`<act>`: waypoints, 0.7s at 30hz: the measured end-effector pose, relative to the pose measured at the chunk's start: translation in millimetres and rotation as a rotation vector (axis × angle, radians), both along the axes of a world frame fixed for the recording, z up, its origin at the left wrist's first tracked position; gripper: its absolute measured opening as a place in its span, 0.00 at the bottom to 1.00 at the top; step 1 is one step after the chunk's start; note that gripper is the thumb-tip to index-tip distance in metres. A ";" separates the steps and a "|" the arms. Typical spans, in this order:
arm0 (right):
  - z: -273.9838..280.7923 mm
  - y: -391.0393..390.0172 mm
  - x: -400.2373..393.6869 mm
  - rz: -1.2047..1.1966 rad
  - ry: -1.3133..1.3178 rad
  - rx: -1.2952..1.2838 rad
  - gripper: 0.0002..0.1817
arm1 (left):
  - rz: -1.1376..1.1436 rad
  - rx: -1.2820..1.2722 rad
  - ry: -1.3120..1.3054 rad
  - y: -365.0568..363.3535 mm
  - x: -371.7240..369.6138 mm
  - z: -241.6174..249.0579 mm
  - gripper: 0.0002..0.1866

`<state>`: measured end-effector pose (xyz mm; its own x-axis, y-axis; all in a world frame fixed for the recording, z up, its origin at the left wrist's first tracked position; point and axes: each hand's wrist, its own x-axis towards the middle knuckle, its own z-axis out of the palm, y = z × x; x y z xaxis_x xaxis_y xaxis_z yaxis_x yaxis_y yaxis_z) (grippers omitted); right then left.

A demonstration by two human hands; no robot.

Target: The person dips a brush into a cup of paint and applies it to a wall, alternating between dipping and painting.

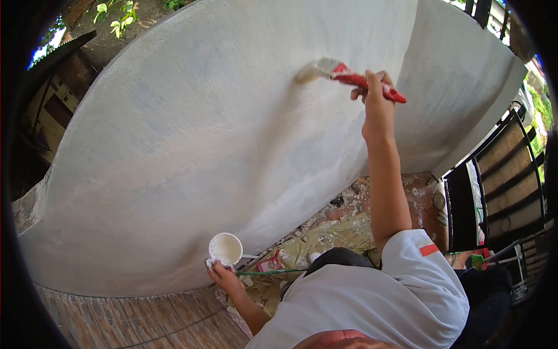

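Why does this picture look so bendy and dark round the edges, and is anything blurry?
Head view: the wide lens seems to bend the wall and leaves black corners; the brush's bristles look smeared, maybe from moving; soft shadows fall on the wall, below the brush and beside the cup; outdoors, beyond the gate, some spots glare white.

Outdoor walled yard of a building: a curving wall (203, 128) is standing beside both grips, leaves (116, 20) are showing beyond, daylight is falling.
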<state>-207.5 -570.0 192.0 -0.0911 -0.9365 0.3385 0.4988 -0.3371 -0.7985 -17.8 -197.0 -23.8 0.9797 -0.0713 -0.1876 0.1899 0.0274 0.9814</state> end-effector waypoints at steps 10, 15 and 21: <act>-55.7 -12.6 7.5 -0.094 -0.084 -0.018 0.16 | 0.051 -0.010 0.005 -4.6 -0.1 -10.5 0.22; -223.8 -1.3 -16.2 -0.317 0.312 0.182 0.16 | -0.039 -0.013 -0.002 0.5 2.7 -9.3 0.22; -74.9 -14.6 -20.6 -0.096 0.087 0.139 0.14 | -0.028 0.000 -0.026 -10.0 3.7 -0.7 0.22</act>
